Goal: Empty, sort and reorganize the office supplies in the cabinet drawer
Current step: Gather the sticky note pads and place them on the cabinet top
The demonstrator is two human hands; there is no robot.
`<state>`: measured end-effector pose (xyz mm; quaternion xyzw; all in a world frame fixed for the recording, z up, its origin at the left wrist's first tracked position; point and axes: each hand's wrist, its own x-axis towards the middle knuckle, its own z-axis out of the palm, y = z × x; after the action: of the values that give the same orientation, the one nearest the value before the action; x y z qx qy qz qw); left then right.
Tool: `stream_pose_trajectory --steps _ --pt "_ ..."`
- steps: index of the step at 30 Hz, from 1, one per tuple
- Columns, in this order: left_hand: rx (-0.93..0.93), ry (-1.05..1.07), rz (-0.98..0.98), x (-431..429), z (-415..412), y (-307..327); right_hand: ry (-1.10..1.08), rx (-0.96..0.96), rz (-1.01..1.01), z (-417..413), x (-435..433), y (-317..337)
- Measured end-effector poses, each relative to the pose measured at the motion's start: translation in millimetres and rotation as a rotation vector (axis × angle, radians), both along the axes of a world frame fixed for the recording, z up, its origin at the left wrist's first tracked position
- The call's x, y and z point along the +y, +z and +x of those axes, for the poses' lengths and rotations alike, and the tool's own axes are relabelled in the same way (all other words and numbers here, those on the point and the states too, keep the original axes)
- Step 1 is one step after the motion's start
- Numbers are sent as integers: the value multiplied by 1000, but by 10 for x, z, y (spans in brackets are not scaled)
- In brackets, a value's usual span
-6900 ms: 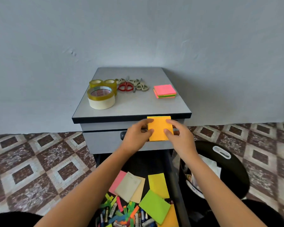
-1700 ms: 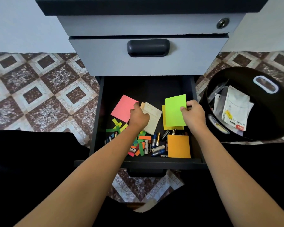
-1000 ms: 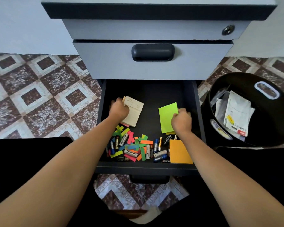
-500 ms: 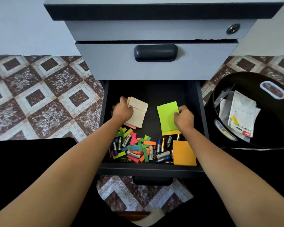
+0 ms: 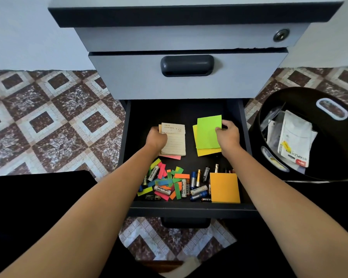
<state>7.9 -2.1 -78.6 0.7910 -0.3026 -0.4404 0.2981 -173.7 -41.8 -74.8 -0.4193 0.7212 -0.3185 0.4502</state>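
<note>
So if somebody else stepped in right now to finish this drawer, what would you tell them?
Left hand grips the lined notepad, which lies on a pink pad. Right hand pinches the green pad, which sits on a yellow pad. Both piles are in the middle of the drawer. An orange pad lies front right; batteries and coloured strips are mixed front left. Packets lie in the bin at right.
Done: pads partly stacked.
Left: lift pads out, separate batteries from strips, rearrange.

We see a black bin (image 5: 342, 153) standing on brown-and-cream patterned floor tiles (image 5: 48, 121). Inside it we spot a white staples packet (image 5: 293, 141).
</note>
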Motion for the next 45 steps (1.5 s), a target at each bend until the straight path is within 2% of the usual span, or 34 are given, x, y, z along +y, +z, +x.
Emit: stream_pose_trajectory --steps 4,8,10,15,19,22,25,28,31,33,39,45 --pt "63 -4 -17 32 -75 -66 -94 -289 96 148 48 46" --pt "98 -14 -23 61 -90 -105 -54 -308 150 362 148 -35" --pt "103 -3 -23 83 -89 -104 -8 -234 144 434 203 -102" --pt "108 -82 5 155 -135 -64 192 113 52 487 303 -171" --pt "16 -148 9 208 -140 -114 336 233 -11 466 319 -152" --pt "21 -135 8 233 -129 -117 456 315 -4 348 284 -102" --pt "1 -143 2 239 -123 -134 791 469 42 126 242 86" --pt "22 -127 -3 250 -129 -151 1208 583 201 -103 258 308" --pt "19 -115 -7 258 -125 -159 1421 716 329 -233 299 340" --pt "18 -108 -10 260 -127 -159 1445 784 327 -274 333 297" --pt "61 -68 -13 272 -140 -157 1397 831 249 -318 462 208" --pt "142 -18 -2 266 -127 -167 1408 778 207 -337 465 219"
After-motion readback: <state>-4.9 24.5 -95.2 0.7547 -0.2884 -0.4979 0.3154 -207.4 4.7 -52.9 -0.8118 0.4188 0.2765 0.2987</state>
